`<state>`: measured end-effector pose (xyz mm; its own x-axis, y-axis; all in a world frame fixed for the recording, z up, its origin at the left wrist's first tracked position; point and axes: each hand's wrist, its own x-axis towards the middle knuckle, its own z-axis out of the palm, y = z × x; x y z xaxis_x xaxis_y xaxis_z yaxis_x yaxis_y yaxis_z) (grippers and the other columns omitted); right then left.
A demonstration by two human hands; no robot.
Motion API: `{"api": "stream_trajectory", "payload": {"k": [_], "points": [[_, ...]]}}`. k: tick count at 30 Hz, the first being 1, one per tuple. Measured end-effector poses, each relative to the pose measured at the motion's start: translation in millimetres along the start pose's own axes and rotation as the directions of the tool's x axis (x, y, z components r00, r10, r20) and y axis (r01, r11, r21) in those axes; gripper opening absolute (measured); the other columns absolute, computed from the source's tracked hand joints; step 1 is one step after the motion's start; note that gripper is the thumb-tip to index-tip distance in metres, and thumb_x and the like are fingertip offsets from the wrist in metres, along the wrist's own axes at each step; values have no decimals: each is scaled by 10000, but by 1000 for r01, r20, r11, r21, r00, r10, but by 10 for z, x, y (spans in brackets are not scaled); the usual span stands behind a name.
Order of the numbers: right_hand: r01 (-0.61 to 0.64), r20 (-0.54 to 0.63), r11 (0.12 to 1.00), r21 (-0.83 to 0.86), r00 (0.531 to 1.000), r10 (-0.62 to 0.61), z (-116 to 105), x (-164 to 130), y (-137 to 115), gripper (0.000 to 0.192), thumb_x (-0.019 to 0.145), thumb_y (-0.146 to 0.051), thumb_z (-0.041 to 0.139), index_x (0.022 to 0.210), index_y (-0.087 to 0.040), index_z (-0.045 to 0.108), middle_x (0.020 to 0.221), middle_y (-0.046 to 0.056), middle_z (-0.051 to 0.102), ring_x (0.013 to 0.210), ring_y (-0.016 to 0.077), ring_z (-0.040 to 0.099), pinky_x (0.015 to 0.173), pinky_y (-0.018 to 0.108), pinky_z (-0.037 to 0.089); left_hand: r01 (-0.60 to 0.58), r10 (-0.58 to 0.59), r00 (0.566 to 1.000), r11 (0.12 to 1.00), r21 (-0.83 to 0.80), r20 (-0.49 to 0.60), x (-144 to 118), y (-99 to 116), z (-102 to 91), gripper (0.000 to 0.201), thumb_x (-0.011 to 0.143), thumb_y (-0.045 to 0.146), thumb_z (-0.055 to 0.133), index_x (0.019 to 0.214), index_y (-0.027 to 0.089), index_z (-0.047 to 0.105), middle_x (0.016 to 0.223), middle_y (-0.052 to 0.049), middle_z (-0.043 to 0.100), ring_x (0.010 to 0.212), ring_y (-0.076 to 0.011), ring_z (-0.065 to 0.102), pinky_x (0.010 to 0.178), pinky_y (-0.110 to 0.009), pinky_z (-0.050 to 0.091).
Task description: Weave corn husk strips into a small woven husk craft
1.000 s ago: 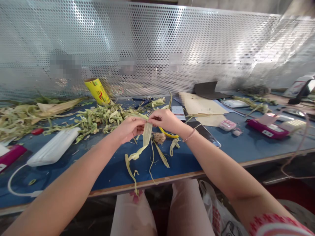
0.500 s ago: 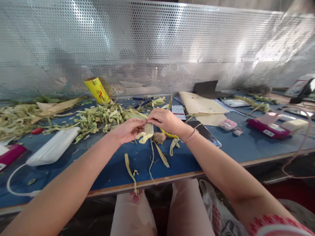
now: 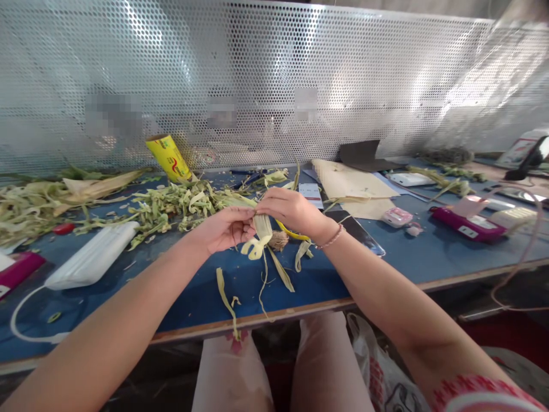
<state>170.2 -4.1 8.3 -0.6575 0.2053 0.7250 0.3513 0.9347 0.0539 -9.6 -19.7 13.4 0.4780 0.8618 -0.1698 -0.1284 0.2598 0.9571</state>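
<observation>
Both hands meet above the blue table (image 3: 386,263) near its middle. My left hand (image 3: 223,229) and my right hand (image 3: 291,209) pinch the same pale green leaf strip (image 3: 259,234), which hangs between them with its lower end curled up. A small brown fibrous ball (image 3: 278,240) lies on the table just under my right hand, next to a yellow curved piece (image 3: 294,233). Loose leaf strips (image 3: 281,274) lie on the table below the hands, one of them (image 3: 227,300) reaching the front edge.
A heap of green leaf scraps (image 3: 171,206) and a yellow roll (image 3: 169,158) lie behind my left hand. A white packet (image 3: 92,254) sits at left, brown paper (image 3: 351,186), a black tablet (image 3: 355,229) and magenta devices (image 3: 467,226) at right. A perforated metal screen (image 3: 274,74) backs the table.
The long strip that hung straight from my fingers a second ago is now shorter and curled up at its lower end. Both hands have stayed in about the same place.
</observation>
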Motion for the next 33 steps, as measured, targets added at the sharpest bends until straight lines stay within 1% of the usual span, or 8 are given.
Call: {"api": "stream_trajectory", "payload": {"k": [2, 5, 11, 14, 17, 21, 25, 33], "points": [[-17, -42, 997, 70, 999, 20, 3, -3, 15, 277, 892, -260, 365, 853, -142, 612, 788, 72, 558, 738, 126, 526, 682, 272, 488, -5, 5, 1000, 1000, -6, 2, -11, -4, 5, 141, 752, 114, 535, 622, 101, 589, 486, -12, 571, 405, -54, 506, 422, -145, 424], [-62, -78, 985, 162, 994, 75, 13, 4, 27, 212, 868, -261, 430, 845, -171, 620, 790, 53, 579, 750, 120, 539, 695, 269, 481, -77, 77, 997, 993, 87, 10, -27, 2, 26, 115, 734, 159, 579, 632, 108, 590, 507, -3, 565, 432, -58, 513, 452, -161, 431], [-290, -36, 924, 249, 951, 308, 40, 47, 9, 185, 832, -243, 485, 779, -151, 636, 679, 20, 602, 649, 91, 545, 626, 231, 455, -271, 297, 955, 888, 371, -14, -17, -3, 56, 207, 720, 289, 607, 599, 126, 564, 508, 20, 525, 451, -59, 478, 477, -193, 410], [-299, -31, 925, 234, 949, 314, 47, 47, 21, 188, 825, -246, 495, 765, -154, 648, 657, 17, 609, 638, 89, 551, 627, 227, 453, -292, 339, 940, 859, 421, -37, -6, -16, 49, 216, 715, 318, 606, 606, 137, 560, 518, 28, 526, 462, -61, 476, 492, -200, 409], [-222, -57, 954, 203, 970, 238, 57, 29, 50, 180, 820, -235, 498, 786, -153, 654, 708, 33, 638, 667, 95, 565, 635, 231, 459, -260, 293, 956, 894, 366, -35, -2, -18, 44, 208, 726, 284, 596, 590, 135, 549, 507, 24, 529, 457, -63, 487, 479, -195, 404], [-132, -66, 970, 202, 987, 148, 69, 10, 70, 180, 824, -208, 485, 801, -156, 655, 740, 44, 656, 710, 105, 582, 657, 242, 478, -135, 143, 989, 975, 177, -30, 2, -11, 39, 200, 760, 237, 550, 609, 107, 571, 486, -20, 557, 430, -79, 506, 440, -197, 400], [-73, -71, 973, 221, 993, 91, 70, 12, 65, 194, 824, -193, 478, 793, -143, 663, 761, 63, 658, 720, 107, 584, 668, 249, 486, -14, 15, 1000, 1000, 12, -22, 6, -3, 20, 236, 788, 230, 516, 599, 101, 572, 457, -30, 546, 410, -79, 499, 412, -189, 403], [-233, -36, 895, 379, 963, 266, 90, 10, 87, 153, 763, -195, 535, 731, -152, 678, 736, 43, 647, 679, 88, 579, 627, 216, 473, 67, -65, 998, 988, -140, 21, -7, 23, -11, 184, 775, 140, 543, 611, 71, 590, 436, -14, 513, 376, -42, 456, 380, -139, 387]]}}
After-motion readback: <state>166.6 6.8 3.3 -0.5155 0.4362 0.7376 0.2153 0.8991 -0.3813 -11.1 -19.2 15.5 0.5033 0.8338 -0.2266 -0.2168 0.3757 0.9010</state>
